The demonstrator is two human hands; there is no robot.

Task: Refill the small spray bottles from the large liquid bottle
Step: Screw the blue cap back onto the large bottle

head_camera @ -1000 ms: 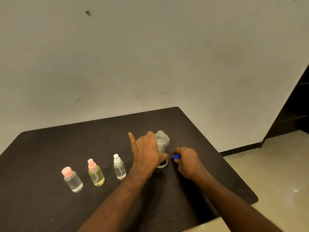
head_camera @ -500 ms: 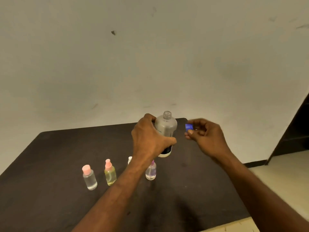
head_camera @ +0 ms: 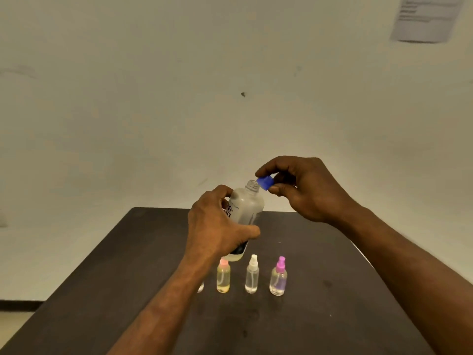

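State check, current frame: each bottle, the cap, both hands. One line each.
large bottle: uncapped, lifted off the table, tilted, gripped by left hand
blue cap: off, pinched by right hand beside the bottle's mouth
yellow spray bottle: upright, pink top on
clear spray bottle: upright, white top on
magenta-top spray bottle: upright, top on
fourth small bottle: mostly hidden behind the left forearm

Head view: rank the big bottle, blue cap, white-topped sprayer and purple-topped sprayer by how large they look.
1. Big bottle, though held nearer the camera.
2. White-topped sprayer and purple-topped sprayer: too alike to rank.
3. Blue cap.
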